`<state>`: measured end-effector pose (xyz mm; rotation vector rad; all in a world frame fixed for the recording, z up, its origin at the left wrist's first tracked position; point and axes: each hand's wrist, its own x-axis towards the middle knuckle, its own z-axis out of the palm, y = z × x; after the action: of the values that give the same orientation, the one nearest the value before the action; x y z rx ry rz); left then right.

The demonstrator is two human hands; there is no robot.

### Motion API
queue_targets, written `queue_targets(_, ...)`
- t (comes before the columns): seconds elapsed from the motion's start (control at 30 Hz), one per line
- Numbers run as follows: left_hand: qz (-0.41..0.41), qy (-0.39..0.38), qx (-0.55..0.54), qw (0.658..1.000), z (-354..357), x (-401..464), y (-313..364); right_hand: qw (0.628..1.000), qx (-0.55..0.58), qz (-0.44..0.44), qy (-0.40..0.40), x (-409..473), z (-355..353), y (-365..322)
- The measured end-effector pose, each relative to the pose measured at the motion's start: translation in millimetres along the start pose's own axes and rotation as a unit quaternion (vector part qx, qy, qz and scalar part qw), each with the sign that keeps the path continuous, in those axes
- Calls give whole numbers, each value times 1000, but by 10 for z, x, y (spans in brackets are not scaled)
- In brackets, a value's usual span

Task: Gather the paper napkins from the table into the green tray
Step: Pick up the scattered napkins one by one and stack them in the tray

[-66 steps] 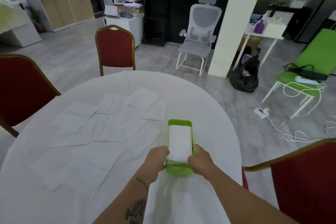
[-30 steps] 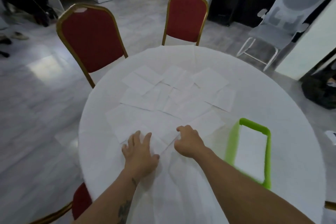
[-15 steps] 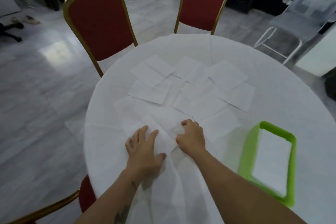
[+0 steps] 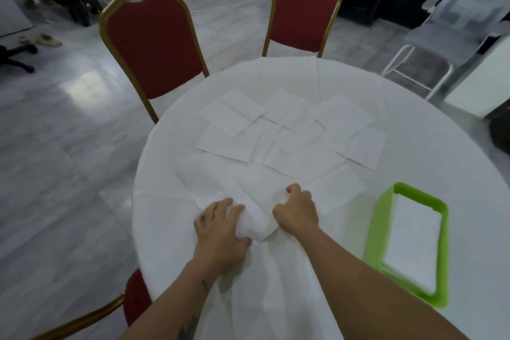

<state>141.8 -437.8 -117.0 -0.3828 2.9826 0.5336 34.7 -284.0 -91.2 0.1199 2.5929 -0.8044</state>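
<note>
Several white paper napkins (image 4: 289, 132) lie spread flat and overlapping across the middle of the round white-clothed table (image 4: 427, 146). At the near edge of the spread a few napkins are bunched into a small heap (image 4: 256, 215). My left hand (image 4: 220, 226) presses on the heap's left side, fingers spread and curled onto it. My right hand (image 4: 296, 211) is closed in a fist on the heap's right side. The green tray (image 4: 379, 218) stands to the right of my right arm and holds a stack of white napkins (image 4: 414, 240).
Two red chairs with gold frames stand at the far side, one at the left (image 4: 154, 47) and one at the back (image 4: 303, 8). A third red chair (image 4: 132, 298) is tucked under the near left edge. A white office chair (image 4: 455, 22) stands at the far right.
My hands left the green tray and went left onto the nearest napkins. Over the last second they drew together, bunching napkins into a heap between them. The view swung left.
</note>
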Motion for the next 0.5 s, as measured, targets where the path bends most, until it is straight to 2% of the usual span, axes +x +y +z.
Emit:
queue_targets(0.3, 4, -6, -7, 1000, 0, -22, -10, 998, 43, -29, 36, -10, 18, -56)
queue_targets(0.37, 3, -6, -18, 1000, -20, -31, -14, 996, 42, -62, 52, -31, 3, -88)
queue_targets(0.5, -4, 15, -45, 999, -104, -59, -40, 977, 75, -184, 79, -161, -22, -214)
